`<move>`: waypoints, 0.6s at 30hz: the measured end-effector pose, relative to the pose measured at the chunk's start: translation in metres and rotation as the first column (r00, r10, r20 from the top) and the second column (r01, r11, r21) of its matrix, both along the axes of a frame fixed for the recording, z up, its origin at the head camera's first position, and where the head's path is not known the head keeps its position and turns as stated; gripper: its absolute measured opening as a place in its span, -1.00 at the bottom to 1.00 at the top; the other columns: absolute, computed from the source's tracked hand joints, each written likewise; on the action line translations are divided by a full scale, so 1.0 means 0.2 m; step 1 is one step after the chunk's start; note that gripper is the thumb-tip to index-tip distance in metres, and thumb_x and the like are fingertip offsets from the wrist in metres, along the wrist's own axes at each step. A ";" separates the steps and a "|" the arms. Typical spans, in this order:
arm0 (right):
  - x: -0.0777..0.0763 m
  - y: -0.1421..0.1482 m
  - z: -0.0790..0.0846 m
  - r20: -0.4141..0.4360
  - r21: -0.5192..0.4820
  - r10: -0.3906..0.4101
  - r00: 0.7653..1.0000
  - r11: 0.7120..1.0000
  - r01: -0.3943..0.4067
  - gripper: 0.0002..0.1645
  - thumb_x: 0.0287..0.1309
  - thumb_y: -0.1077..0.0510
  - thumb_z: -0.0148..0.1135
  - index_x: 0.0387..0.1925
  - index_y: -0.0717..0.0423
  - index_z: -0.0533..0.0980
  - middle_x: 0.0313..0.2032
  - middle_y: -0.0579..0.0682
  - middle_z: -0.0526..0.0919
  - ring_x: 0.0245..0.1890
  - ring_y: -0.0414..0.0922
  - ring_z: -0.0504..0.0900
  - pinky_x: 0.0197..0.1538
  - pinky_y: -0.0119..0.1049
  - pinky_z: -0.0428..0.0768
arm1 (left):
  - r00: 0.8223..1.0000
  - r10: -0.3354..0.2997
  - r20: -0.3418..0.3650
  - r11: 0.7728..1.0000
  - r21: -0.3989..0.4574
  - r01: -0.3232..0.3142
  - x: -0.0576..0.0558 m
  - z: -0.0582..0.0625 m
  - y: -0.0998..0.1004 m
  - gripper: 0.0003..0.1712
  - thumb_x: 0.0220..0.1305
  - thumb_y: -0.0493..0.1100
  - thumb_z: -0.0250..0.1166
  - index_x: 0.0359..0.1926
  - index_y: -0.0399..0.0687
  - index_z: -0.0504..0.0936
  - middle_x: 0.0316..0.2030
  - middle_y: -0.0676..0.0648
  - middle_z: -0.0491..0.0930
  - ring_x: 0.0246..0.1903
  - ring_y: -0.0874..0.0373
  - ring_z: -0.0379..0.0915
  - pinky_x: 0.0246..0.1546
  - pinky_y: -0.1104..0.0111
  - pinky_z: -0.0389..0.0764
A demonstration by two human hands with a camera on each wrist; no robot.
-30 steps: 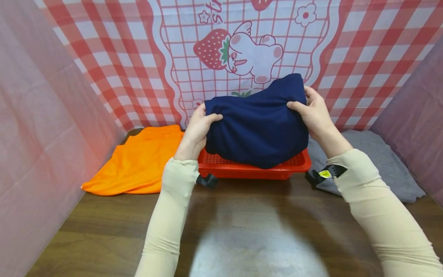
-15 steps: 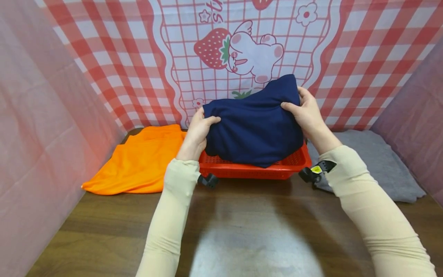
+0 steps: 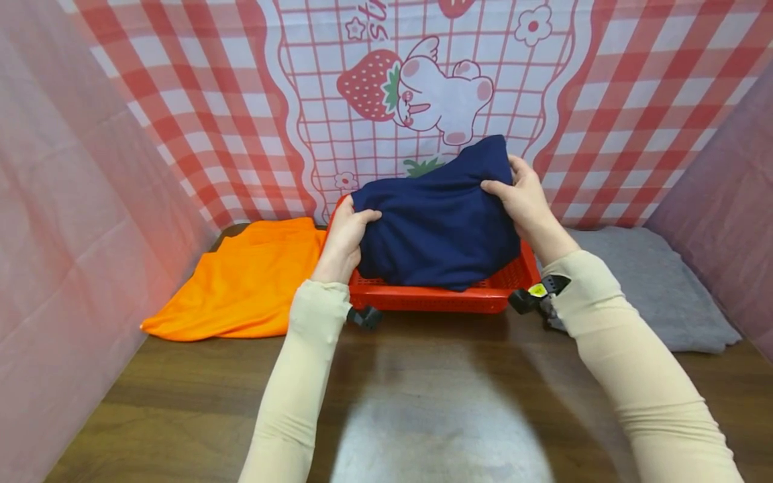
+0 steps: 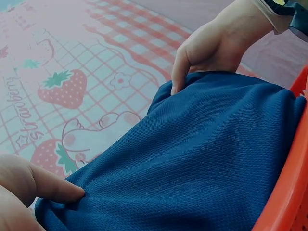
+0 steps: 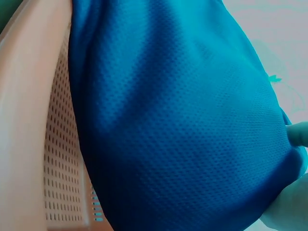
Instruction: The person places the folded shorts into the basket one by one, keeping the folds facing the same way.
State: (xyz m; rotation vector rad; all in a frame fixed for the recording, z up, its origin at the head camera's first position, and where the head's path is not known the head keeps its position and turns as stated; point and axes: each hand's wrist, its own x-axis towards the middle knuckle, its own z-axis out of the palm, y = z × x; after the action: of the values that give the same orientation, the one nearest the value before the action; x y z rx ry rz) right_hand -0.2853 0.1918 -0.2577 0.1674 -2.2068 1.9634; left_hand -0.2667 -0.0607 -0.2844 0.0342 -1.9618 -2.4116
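A dark navy cloth (image 3: 437, 231) with a fine knit texture is held up between both hands, its lower part hanging into the red plastic basket (image 3: 423, 300). My left hand (image 3: 345, 235) pinches its left upper corner, thumb on the near side. At the higher right corner my right hand (image 3: 525, 198) grips the cloth the same way, fingers behind it. The left wrist view shows the navy cloth (image 4: 192, 149) stretched between the two hands beside the basket's rim (image 4: 284, 192). In the right wrist view the cloth (image 5: 183, 115) overlaps the perforated basket (image 5: 62, 178).
To the basket's left lies an orange cloth (image 3: 241, 282) on the wooden table (image 3: 199, 409). A grey cloth (image 3: 652, 282) lies on the right, partly behind the right forearm. A red checked sheet (image 3: 199, 100) with strawberry prints hangs behind the basket.
The right hand has moved left and slightly down, bringing its corner of the navy cloth closer to the left hand. The left hand has sunk a little. The cloth sits lower over the basket.
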 end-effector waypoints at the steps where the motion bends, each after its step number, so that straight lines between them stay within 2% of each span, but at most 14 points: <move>1: 0.00 0.00 0.00 0.006 -0.002 0.002 1.000 1.000 -0.002 -0.32 0.09 0.30 0.13 0.27 0.14 0.17 0.06 0.09 0.42 -0.14 -0.22 0.48 0.03 -0.32 0.44 | 1.000 0.004 0.006 1.000 0.003 -0.004 0.00 0.00 0.00 -0.54 0.12 -0.43 0.12 0.09 -0.21 0.33 0.08 -0.16 0.41 -0.09 0.03 0.39 0.05 0.26 0.41; 6: -0.01 -0.01 -0.01 0.031 -0.007 0.014 0.999 1.000 -0.014 -0.32 0.11 0.29 0.12 0.27 0.13 0.15 0.11 0.10 0.39 -0.11 -0.19 0.47 0.08 -0.24 0.42 | 1.000 0.016 0.012 1.000 0.008 -0.016 -0.01 -0.02 0.00 -0.53 0.10 -0.43 0.13 0.08 -0.23 0.34 0.08 -0.15 0.41 -0.06 0.02 0.39 0.07 0.26 0.39; 11: -0.03 -0.02 -0.03 0.052 0.017 -0.001 0.999 1.000 0.000 -0.31 0.13 0.31 0.10 0.29 0.11 0.12 0.20 0.14 0.32 -0.03 -0.11 0.44 0.17 -0.11 0.35 | 0.999 -0.002 0.040 1.000 -0.012 0.002 -0.02 -0.04 -0.01 -0.49 0.14 -0.42 0.12 0.15 -0.18 0.31 0.13 -0.11 0.38 0.05 0.01 0.33 0.15 0.26 0.32; 18: -0.03 -0.03 -0.06 0.081 0.042 0.023 0.996 0.999 -0.026 -0.27 0.14 0.32 0.08 0.32 0.14 0.07 0.25 0.19 0.26 0.02 -0.07 0.41 0.18 -0.12 0.35 | 0.997 -0.005 0.074 1.000 -0.025 0.006 -0.01 -0.07 -0.01 -0.45 0.15 -0.41 0.11 0.20 -0.21 0.29 0.17 -0.11 0.34 0.11 0.00 0.28 0.20 0.25 0.26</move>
State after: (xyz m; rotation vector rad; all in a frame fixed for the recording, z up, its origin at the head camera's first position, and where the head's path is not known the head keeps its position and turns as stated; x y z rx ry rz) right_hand -0.2917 0.1858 -0.2706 0.1238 -2.3098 1.9692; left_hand -0.2694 -0.0623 -0.2987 0.1186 -2.0245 -2.4225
